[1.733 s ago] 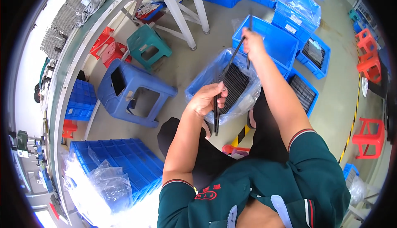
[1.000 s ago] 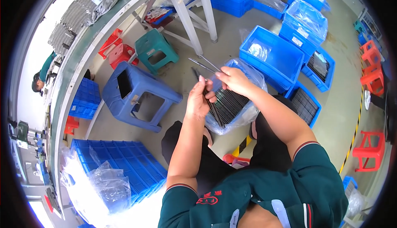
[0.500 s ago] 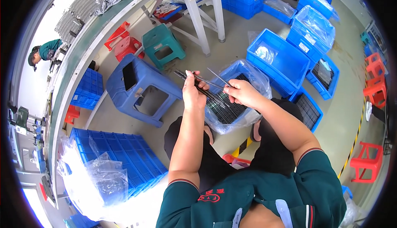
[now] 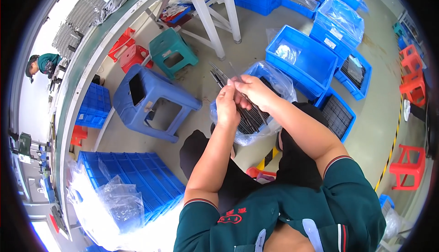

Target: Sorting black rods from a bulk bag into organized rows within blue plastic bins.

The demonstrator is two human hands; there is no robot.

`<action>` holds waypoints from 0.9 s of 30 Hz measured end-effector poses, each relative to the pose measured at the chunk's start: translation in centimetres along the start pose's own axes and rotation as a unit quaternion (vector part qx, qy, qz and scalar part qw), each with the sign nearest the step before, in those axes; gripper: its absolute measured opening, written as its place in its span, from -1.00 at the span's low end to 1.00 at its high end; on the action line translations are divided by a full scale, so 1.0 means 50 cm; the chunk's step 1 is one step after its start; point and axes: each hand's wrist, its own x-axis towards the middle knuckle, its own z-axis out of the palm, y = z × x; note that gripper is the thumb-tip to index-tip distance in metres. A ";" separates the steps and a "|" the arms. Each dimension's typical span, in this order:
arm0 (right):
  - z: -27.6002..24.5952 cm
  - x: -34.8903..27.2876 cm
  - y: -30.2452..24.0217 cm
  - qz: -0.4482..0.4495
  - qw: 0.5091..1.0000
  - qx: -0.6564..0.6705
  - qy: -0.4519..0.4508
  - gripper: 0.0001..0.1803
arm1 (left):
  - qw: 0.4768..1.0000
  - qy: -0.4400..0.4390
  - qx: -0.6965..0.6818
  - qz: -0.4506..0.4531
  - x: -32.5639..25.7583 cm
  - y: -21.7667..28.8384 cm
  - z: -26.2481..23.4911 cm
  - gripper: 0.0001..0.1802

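Note:
My left hand [image 4: 227,105] is closed around a bundle of thin dark rods [image 4: 216,74], whose ends stick out beyond the fingers. Against its fingertips, my right hand [image 4: 257,92] pinches a single slim rod [image 4: 260,113], slanting across the bundle and partly blurred. Both hands are above a blue bin lined with a clear plastic bag [image 4: 287,86], between my knees. Many more dark rods [image 4: 249,125] lie side by side in that bin, partly hidden by my hands.
A blue stool [image 4: 162,99] with a black phone [image 4: 136,89] on it stands to the left. Stacked blue crates [image 4: 137,174] are at the near left. Blue bins [image 4: 299,62] stand at the right, one holding dark parts [image 4: 338,117]. Another person [image 4: 45,64] works beyond the long table.
My right hand has moved left with its rod, from apart to against my left hand. The left hand has shifted slightly right and down, and the whole view has shifted a little.

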 end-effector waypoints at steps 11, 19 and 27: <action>-0.066 0.036 -0.011 0.008 1.000 -0.005 0.011 -0.73 | 0.988 -0.030 0.037 -0.148 -0.010 -0.003 -0.009 -0.68; -0.218 0.075 -0.090 -0.141 0.932 0.138 0.305 -0.71 | 0.952 -0.144 0.031 -0.267 -0.047 0.003 -0.007 -0.62; -0.101 0.038 -0.010 -0.027 0.992 -0.094 0.076 -0.68 | 0.975 -0.126 -0.056 -0.173 -0.008 0.015 -0.027 -0.61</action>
